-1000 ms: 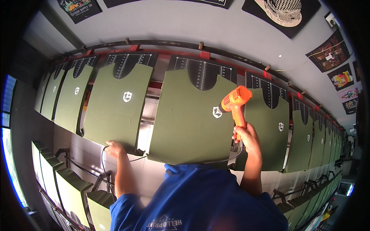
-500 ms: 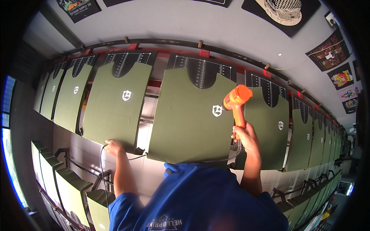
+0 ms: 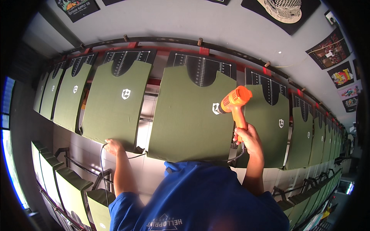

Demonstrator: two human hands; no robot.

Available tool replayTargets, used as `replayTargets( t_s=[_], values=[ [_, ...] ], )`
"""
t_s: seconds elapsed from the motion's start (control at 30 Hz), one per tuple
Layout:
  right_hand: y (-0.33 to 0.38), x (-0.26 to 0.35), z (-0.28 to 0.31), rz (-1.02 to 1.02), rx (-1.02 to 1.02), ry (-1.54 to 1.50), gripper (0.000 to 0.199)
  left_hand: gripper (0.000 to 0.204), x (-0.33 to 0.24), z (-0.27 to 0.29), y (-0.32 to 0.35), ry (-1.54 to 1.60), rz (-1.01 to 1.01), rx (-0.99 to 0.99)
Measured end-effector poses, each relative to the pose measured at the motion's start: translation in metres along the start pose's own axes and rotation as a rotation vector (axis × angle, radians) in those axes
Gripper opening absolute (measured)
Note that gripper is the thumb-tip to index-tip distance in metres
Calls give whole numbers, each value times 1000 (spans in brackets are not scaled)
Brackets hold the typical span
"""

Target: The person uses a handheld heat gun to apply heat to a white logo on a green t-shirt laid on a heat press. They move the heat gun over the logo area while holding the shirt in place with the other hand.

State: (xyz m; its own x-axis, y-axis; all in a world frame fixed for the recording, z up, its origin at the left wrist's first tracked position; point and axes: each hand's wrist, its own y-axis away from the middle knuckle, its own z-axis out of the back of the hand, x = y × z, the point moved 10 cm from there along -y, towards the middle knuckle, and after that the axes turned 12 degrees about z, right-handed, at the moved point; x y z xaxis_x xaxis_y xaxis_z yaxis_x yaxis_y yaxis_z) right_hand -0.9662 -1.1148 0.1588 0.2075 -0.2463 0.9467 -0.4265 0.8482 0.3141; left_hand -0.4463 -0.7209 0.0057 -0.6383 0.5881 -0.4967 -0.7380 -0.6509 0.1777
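My right hand [image 3: 249,138] is wrapped round the handle of an orange heat gun [image 3: 238,101]. The nozzle points left and covers the edge of the small white shield print [image 3: 215,109] on an olive green shirt panel [image 3: 185,123]. That panel lies over a dark board [image 3: 202,73] with white ruler marks. At the lower edge of the neighbouring green panel [image 3: 115,111], my left hand [image 3: 115,146] is closed on the black power cord [image 3: 101,161]. The cord runs past the front of the panels and up to the gun's handle.
More boards with green panels [image 3: 300,134] curve away on both sides along a dark rail [image 3: 162,41]. Behind me stands a second row of green-covered boards [image 3: 73,192] on metal frames. Printed pictures [image 3: 341,77] hang on the grey wall.
The heat gun has shifted slightly left and its nozzle now reaches the white print. My right hand has turned and dropped a little. My left hand stays at the same panel edge.
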Motion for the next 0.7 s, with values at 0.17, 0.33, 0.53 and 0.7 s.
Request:
replayTargets(
  t_s=[0.17,0.33,0.53,0.7],
  values=[
    [7,-1,-2,2,2,14,19,59,0,-2,-2,21,-20,-13],
    [16,-6,-5,-20,2,31,19,58,-3,-7,5,86,-23,66],
    [17,-7,-13,-28,43,8,18,57,12,-27,-32,84,-96,21],
    [19,-8,-13,-43,45,-1,22,55,-2,-18,-8,107,-81,89]
  ],
)
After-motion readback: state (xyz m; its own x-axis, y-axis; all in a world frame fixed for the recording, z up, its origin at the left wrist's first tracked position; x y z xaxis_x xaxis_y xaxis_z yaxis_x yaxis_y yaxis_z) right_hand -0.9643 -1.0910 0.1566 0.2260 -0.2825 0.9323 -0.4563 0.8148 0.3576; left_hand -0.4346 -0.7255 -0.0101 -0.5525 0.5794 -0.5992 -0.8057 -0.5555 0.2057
